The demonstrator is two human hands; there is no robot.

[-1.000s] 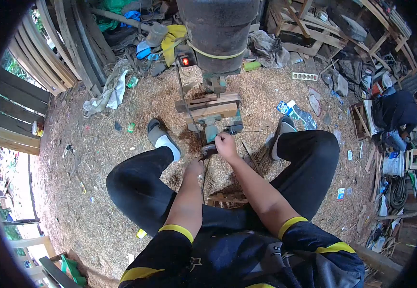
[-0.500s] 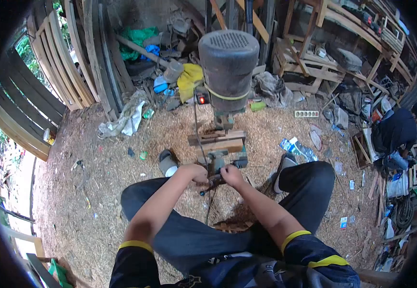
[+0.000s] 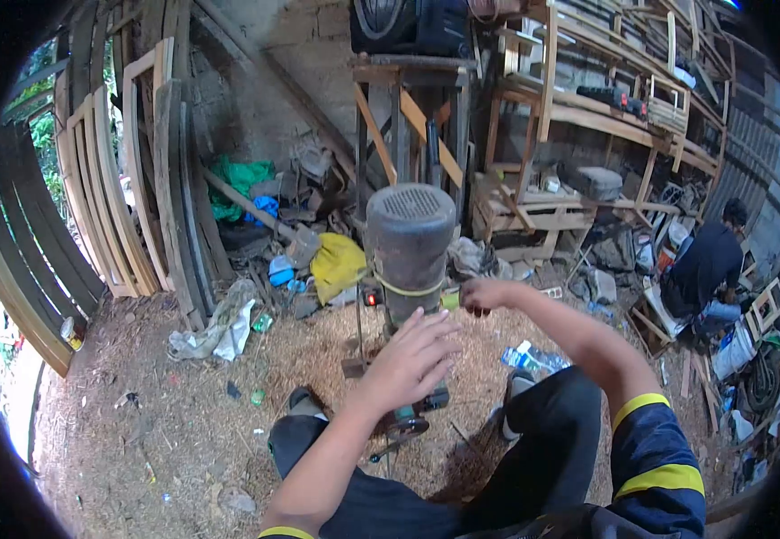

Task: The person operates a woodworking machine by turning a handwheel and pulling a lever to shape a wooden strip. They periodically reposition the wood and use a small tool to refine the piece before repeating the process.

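A dark cylindrical motor with a vented top and a yellow band stands upright between my legs, on a machine with a round handwheel at its near side. My left hand is raised just in front of the motor, fingers apart, with nothing in it. My right hand is to the right of the motor, its fingers curled; what they hold, if anything, is too small to tell. The wood on the machine is mostly hidden behind my left hand.
Wood shavings cover the ground. A yellow cloth and a plastic bottle lie beyond the machine. Wooden slats lean at the left. At the right another person crouches near wooden frames.
Both hands have left the handwheel area and moved up and forward, the left in front of the motor, the right beside it. The view has tilted upward.
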